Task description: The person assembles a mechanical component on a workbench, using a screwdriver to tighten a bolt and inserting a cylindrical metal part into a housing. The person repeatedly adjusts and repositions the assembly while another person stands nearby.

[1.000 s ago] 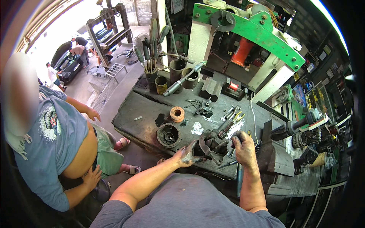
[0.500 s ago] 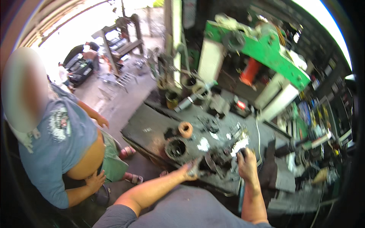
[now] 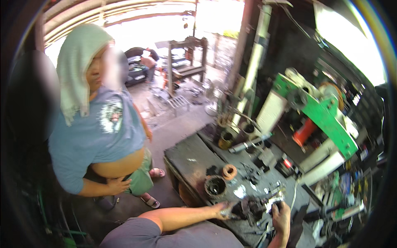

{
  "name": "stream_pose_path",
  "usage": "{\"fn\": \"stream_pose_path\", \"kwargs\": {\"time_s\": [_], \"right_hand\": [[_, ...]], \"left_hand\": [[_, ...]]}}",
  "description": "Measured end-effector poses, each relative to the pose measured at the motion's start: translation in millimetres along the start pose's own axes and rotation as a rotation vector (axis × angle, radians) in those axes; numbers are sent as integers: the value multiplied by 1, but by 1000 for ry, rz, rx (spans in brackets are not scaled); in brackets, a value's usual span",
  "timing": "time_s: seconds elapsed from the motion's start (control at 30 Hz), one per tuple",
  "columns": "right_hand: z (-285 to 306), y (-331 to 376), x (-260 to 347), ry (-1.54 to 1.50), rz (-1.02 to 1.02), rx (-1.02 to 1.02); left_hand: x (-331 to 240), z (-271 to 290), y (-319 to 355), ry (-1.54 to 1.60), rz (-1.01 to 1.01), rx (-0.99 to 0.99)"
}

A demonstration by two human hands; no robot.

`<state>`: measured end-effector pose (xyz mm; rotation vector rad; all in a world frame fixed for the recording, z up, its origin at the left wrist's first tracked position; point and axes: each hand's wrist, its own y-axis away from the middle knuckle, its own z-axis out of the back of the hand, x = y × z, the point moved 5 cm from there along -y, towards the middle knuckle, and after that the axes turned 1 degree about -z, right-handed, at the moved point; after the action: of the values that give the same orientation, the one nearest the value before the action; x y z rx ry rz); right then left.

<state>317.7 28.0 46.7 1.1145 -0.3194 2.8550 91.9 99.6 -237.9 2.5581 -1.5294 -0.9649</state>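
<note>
On the near edge of the dark workbench (image 3: pixel 188 159), a dark, greasy metal assembly (image 3: pixel 250 210) lies between my two hands. My left hand (image 3: pixel 223 210), its fingers blackened with grease, grips the left end of this assembly. My right hand (image 3: pixel 281 215) is closed at the other end, beside a bright, shiny metal part (image 3: pixel 273 201). What its fingers hold is too small and blurred to make out. Just beyond my left hand stands a round, hollow metal housing (image 3: pixel 215 187), with an orange-brown ring (image 3: pixel 229 172) behind it.
A person in a blue shirt (image 3: pixel 120 140) stands at the left, one hand at the waist. A green-and-white press frame (image 3: pixel 318 111) rises behind the bench. Cans (image 3: pixel 226 139) and a grey tube (image 3: pixel 244 145) lie at the back. Clutter and tools crowd the right side.
The view has swung up and left, so the bench sits lower and further right. Both my hands stay at the metal assembly. The other person's head has turned.
</note>
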Motion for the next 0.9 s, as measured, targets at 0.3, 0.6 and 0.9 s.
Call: {"fn": "stream_pose_path", "kwargs": {"time_s": [0.3,0.6,0.9], "right_hand": [[104,-28,47,230,6,14],[112,-39,123,-49,164,151],[20,14,17,136,-267,333]], "left_hand": [[-182,-141,112,-867,-573,-75],[-292,-265,158,-1312,-536,120],[-163,-186,106,-1844,-97,154]]}}
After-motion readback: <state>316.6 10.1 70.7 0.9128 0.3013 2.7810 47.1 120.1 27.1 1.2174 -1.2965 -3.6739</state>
